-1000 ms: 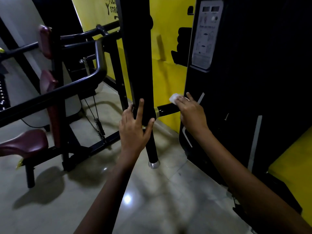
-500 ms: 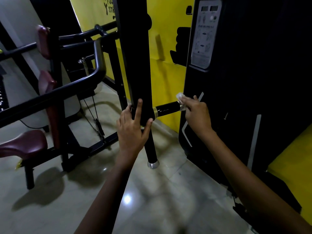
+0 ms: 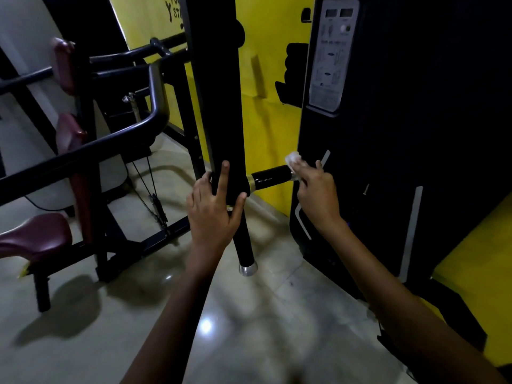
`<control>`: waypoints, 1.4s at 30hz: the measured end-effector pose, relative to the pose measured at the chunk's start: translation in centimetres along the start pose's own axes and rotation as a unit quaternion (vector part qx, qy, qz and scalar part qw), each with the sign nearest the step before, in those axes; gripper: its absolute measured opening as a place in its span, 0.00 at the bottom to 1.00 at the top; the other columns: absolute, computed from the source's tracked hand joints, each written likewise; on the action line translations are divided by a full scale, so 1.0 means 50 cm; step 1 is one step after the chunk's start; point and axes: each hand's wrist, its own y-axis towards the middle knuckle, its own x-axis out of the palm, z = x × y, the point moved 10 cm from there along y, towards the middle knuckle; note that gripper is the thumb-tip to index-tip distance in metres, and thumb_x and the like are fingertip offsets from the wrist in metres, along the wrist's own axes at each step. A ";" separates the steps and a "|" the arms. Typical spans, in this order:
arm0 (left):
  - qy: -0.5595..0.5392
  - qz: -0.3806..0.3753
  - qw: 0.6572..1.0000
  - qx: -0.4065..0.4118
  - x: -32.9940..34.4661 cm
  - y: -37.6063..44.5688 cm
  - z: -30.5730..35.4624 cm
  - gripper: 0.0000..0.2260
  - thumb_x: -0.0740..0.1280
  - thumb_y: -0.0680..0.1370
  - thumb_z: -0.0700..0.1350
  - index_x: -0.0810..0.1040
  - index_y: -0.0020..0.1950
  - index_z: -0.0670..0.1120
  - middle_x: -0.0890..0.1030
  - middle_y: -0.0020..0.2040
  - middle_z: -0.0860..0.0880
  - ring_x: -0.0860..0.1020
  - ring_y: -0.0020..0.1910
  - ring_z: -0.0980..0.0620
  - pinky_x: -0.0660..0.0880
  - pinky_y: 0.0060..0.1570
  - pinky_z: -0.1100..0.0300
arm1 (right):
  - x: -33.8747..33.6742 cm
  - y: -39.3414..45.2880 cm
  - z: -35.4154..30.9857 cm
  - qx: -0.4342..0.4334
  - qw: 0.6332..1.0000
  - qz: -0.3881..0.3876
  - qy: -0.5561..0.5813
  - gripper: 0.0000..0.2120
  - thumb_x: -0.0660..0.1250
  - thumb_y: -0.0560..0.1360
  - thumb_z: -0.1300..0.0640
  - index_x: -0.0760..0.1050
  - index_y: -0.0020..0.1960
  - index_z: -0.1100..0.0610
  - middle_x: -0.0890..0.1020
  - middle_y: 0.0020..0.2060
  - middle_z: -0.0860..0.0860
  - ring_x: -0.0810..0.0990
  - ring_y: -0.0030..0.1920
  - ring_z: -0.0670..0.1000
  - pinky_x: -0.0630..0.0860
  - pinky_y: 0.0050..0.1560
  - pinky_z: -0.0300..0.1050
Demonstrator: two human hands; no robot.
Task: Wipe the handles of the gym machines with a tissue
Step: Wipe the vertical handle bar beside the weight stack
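Two bare forearms reach forward and down from the bottom edge, over a pale, glossy tiled floor (image 3: 249, 328).

The left hand (image 3: 213, 206) comes first. It is wrapped round the lower end of a thick black upright bar (image 3: 221, 106) of a gym machine: the index finger points straight up the bar, the thumb hooks round its right side, and the other fingers (image 3: 206, 184) curl round the left. Below the hand a thinner black handle (image 3: 245, 245) hangs down and ends in a silver cap just above the floor.

A little further on and to the right, the right hand (image 3: 315, 195) pinches a small crumpled white tissue (image 3: 295, 159) against the far tip of a short horizontal handle (image 3: 273, 177). This handle juts rightwards from the upright bar, with a brass-coloured collar at its root and a glossy black grip with small, unreadable lettering.

The tissue looks feather-light, soft and easy to tear, so it is best bunched under the fingertips and wrapped round the grip. The handle looks rigid and smooth, probably slippery, and the bar may swing, so steadying it as the left hand does makes sense.

Behind the right hand stands a tall black machine housing (image 3: 415, 134) with a grey instruction label (image 3: 329, 65). To the left are black tubular arms (image 3: 110, 139) and a maroon padded seat (image 3: 36, 236). Furthest back is a yellow wall (image 3: 271, 79).
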 end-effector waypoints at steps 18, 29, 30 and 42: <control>-0.009 0.000 1.000 0.004 -0.001 -0.001 0.002 0.28 0.50 0.79 0.62 0.47 0.76 0.54 0.74 0.59 0.35 0.74 0.58 0.36 0.71 0.54 0.46 | 0.073 -0.042 0.120 0.335 0.846 -0.044 0.414 0.10 0.59 0.77 0.68 0.77 0.40 0.65 0.78 0.30 0.56 0.76 0.33 0.48 0.74 0.40 0.37; -0.009 -0.006 1.000 0.002 0.002 -0.002 -0.001 0.30 0.55 0.78 0.59 0.48 0.76 0.53 0.74 0.59 0.35 0.73 0.59 0.36 0.70 0.55 0.46 | 0.117 -0.108 0.102 0.431 0.734 0.054 0.522 0.05 0.67 0.73 0.69 0.76 0.47 0.62 0.79 0.36 0.53 0.77 0.34 0.46 0.74 0.29 0.32; -0.011 -0.006 1.000 0.002 0.002 -0.002 -0.001 0.30 0.56 0.78 0.59 0.48 0.76 0.53 0.74 0.59 0.35 0.73 0.59 0.36 0.70 0.55 0.45 | 0.118 -0.109 0.101 0.435 0.724 0.063 0.532 0.06 0.67 0.73 0.70 0.76 0.44 0.60 0.79 0.36 0.53 0.77 0.35 0.46 0.74 0.29 0.32; -0.008 -0.007 1.000 0.008 0.003 -0.002 -0.002 0.30 0.56 0.78 0.59 0.47 0.75 0.54 0.73 0.60 0.34 0.73 0.60 0.36 0.69 0.56 0.46 | 0.139 -0.126 0.063 0.443 0.678 0.134 0.571 0.11 0.66 0.72 0.72 0.73 0.38 0.58 0.78 0.35 0.53 0.78 0.37 0.47 0.77 0.41 0.38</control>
